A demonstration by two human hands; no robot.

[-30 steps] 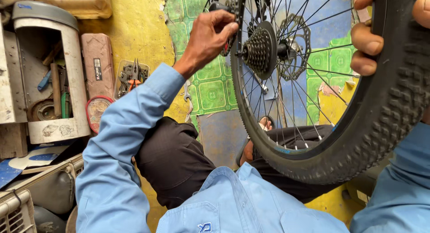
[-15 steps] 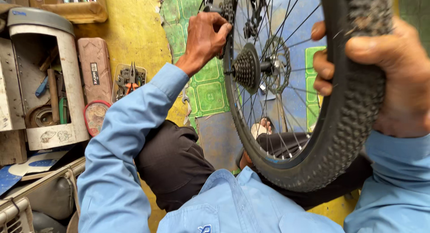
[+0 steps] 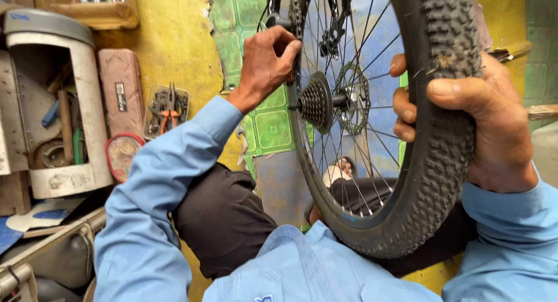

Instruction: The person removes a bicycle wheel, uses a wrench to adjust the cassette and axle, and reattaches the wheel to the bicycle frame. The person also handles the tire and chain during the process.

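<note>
A large black bicycle wheel with a knobby rubber tyre point(image 3: 442, 180) is standing upright in front of the person, filling the middle and right of the view and reaching down to the lap of the blue shirt. Behind the wheel, a yellow painted floor with green patterned tiles point(image 3: 273, 128) is showing through the thin metal spokes. Well to the left of the wheel, a white open-fronted cabinet point(image 3: 55, 113) is lying with old tools inside it, and a brownish oblong case point(image 3: 121, 93) is lying just beside that cabinet, on the side nearer the wheel. Between the case and the wheel, a small clear tray of pliers with orange handles point(image 3: 167, 110) is sitting on the floor.

The right hand point(image 3: 482, 116) is gripping the tyre on the wheel's right side, thumb pressed over the tread and fingers curled around the inner edge. The left hand point(image 3: 268, 61) is closing around a dark part at the wheel's upper left, just above the hub; what it is pinching I cannot tell. At the hub, a dark stacked cog cluster point(image 3: 317, 101) is sitting on the near side, with a thin perforated brake disc point(image 3: 353, 97) just behind it.
</note>
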